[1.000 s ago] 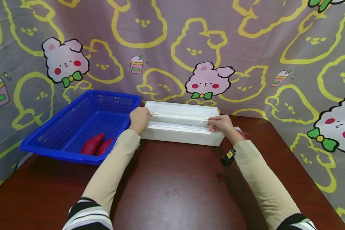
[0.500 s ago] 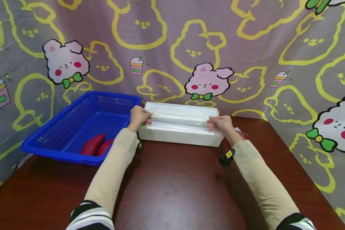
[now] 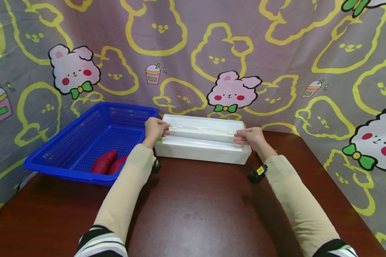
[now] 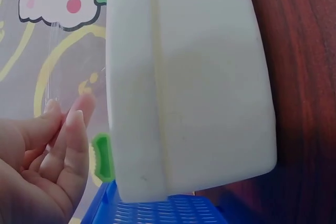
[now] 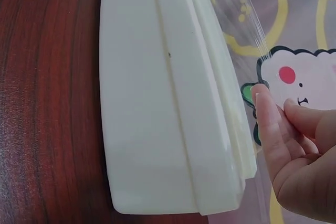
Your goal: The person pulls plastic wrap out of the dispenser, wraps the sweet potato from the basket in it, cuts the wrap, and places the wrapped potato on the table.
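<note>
A long white cling film dispenser (image 3: 202, 153) lies across the far part of the table with its lid (image 3: 206, 122) raised at the back. Clear cling film (image 4: 51, 66) stretches between the two hands above the box. At the box's left end, my left hand (image 3: 155, 130) pinches one corner of the film between thumb and fingertips. My right hand (image 3: 252, 137) pinches the other corner at the right end, its film (image 5: 257, 27) pulled into thin creases. A green piece (image 4: 103, 157) shows at the dispenser's left end, beside the left fingers.
Left of the dispenser stands a blue plastic basket (image 3: 64, 174), close to the left hand and forearm. Two red sweet potatoes (image 3: 103, 162) lie in its near corner. A patterned curtain (image 3: 180, 46) hangs right behind the brown table (image 3: 193, 214).
The left fingers have spread and shifted slightly, uncovering the green piece at the box's left end. My right hand has moved a little to the right. The film stays stretched between both.
</note>
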`<state>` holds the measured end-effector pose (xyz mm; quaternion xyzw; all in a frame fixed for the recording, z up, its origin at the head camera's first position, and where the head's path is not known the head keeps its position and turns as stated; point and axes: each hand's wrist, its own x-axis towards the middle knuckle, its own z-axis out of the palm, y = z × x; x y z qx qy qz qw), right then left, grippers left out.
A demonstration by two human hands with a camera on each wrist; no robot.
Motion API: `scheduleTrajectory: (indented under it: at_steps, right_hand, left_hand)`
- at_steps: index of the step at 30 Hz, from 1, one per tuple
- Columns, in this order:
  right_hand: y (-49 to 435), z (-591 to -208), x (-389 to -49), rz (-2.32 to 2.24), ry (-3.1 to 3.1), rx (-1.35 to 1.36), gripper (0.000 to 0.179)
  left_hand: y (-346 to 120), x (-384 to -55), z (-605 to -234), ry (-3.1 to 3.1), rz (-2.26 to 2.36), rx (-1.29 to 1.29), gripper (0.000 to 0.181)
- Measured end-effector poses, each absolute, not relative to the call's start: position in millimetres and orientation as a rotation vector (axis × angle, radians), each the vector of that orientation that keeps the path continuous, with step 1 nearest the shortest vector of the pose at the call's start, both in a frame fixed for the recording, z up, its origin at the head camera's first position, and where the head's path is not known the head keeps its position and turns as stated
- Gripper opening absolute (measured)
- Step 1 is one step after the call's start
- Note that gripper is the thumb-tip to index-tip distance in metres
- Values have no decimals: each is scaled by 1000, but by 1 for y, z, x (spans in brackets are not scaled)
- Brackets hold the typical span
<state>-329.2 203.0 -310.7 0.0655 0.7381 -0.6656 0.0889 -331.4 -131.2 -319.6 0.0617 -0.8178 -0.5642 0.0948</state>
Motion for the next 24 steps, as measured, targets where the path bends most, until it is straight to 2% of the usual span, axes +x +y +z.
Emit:
scheduleTrajectory:
  at_steps: [24]
  right_hand:
    - [216,-294,-328,-1999,2178,135,43]
  left_hand:
    - [-129,-330,-302,-2337,-1720,174,18]
